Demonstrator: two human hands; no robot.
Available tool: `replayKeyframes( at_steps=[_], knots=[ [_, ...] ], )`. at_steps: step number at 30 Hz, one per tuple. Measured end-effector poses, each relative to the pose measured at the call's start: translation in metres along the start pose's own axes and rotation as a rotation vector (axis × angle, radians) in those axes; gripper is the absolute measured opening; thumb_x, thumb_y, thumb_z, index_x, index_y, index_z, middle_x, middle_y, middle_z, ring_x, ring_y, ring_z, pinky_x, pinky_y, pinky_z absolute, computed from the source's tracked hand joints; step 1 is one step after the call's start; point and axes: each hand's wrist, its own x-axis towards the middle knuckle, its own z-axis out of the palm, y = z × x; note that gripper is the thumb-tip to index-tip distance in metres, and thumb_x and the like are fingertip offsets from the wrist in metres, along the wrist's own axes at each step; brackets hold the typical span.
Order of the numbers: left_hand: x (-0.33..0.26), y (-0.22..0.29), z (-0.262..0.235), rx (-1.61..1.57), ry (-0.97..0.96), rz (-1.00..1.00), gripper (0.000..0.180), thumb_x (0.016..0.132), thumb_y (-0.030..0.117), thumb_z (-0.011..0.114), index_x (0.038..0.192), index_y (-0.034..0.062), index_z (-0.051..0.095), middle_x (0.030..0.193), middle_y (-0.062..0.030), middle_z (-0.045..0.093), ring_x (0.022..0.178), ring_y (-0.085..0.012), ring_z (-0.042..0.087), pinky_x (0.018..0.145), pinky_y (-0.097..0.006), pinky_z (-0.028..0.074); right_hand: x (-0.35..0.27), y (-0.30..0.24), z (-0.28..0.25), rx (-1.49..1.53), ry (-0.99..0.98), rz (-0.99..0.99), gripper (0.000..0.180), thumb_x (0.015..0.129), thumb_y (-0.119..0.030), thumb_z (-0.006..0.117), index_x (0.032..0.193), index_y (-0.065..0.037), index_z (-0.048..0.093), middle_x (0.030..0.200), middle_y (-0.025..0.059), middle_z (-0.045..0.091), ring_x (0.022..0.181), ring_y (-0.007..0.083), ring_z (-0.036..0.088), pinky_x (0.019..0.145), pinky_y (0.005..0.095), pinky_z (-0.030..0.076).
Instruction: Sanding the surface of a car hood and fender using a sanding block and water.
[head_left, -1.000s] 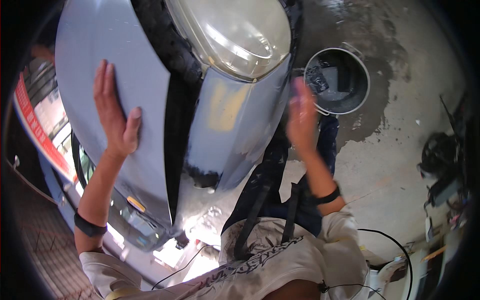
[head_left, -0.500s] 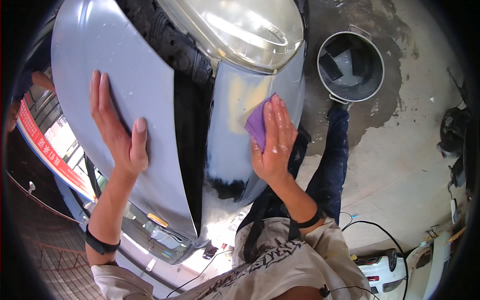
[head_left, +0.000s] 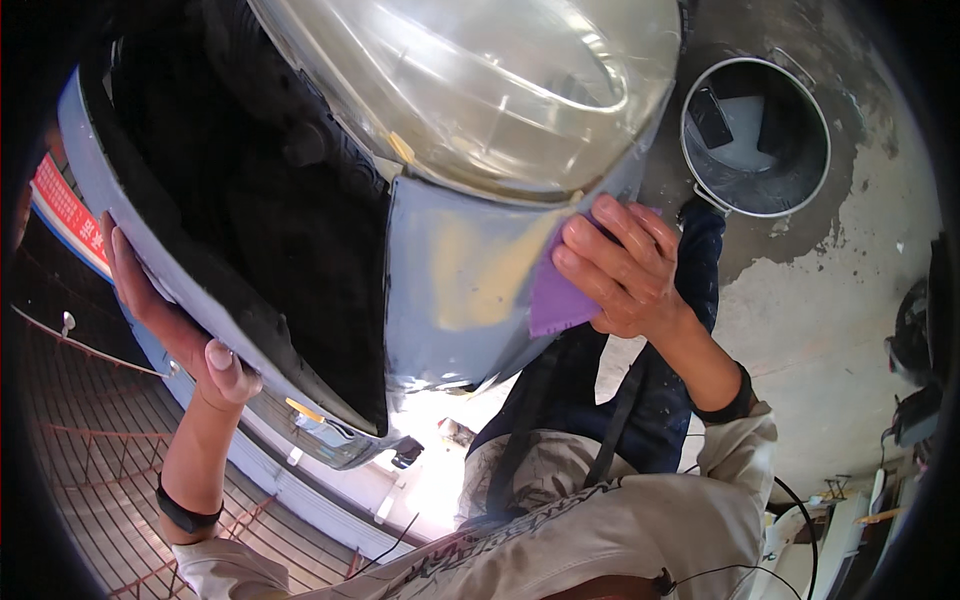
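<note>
My right hand, wet, presses a purple sheet of sandpaper against the outer edge of a car's grey-blue fender panel. The fingers curl over the sheet and hide part of it. A yellowish filler patch shows on the panel, just left of the sandpaper. Above the panel sits the clear headlight. My left hand rests on the outer face of the raised hood, fingers stretched out and thumb apart near its lower edge.
A round metal bucket with water and dark blocks stands on the wet floor at the upper right, near my foot. Between hood and fender gapes the dark engine bay. A car mirror juts out below the hood.
My right hand has moved with the sandpaper to the fender's outer edge, its fingers now more curled. My left hand sits lower left, and the hood appears more edge-on, exposing the engine bay.
</note>
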Motion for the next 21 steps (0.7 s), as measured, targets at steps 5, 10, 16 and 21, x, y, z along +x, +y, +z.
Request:
replayKeyframes(
  at_steps=[5,10,16,21],
  knots=[
    [-0.006,-0.009,-0.002,0.001,-0.047,0.030,0.099,0.095,0.079,0.032,0.159,0.0046,0.020,0.164,-0.0199,0.024,0.154,-0.0380,0.026,0.125,-0.052,0.023,0.041,-0.002,-0.010,-0.050,-0.077,-0.164,0.049,0.098,-0.024,0.052,0.146,-0.030,0.060,0.147,-0.0114,0.061,0.140,0.0104,0.052,0.122,0.0387,0.028],
    [-0.006,-0.002,-0.004,-0.020,-0.051,-0.011,0.100,0.094,0.080,0.030,0.160,0.0053,0.019,0.164,-0.0200,0.024,0.154,-0.0384,0.026,0.124,-0.053,0.025,0.035,-0.001,-0.022,-0.062,-0.155,-0.229,0.037,0.096,-0.024,0.056,0.129,-0.025,0.072,0.134,-0.0045,0.070,0.128,0.0199,0.060,0.118,0.0427,0.030],
    [-0.007,-0.005,-0.002,0.005,0.000,-0.001,0.100,0.094,0.081,0.029,0.159,0.0050,0.022,0.162,-0.0219,0.026,0.152,-0.0396,0.028,0.123,-0.055,0.024,0.048,-0.008,-0.028,-0.112,-0.218,-0.215,0.042,0.100,-0.029,0.053,0.140,-0.026,0.065,0.147,-0.0086,0.061,0.141,0.0131,0.052,0.126,0.0421,0.024],
    [0.000,-0.003,0.002,0.025,0.013,-0.032,0.099,0.091,0.082,0.034,0.158,0.0085,0.025,0.162,-0.0195,0.030,0.152,-0.0390,0.029,0.120,-0.057,0.029,0.053,-0.020,-0.025,-0.093,-0.163,-0.088,0.043,0.098,-0.024,0.056,0.140,-0.023,0.066,0.147,-0.0049,0.062,0.139,0.0150,0.054,0.126,0.0425,0.025]
  ],
)
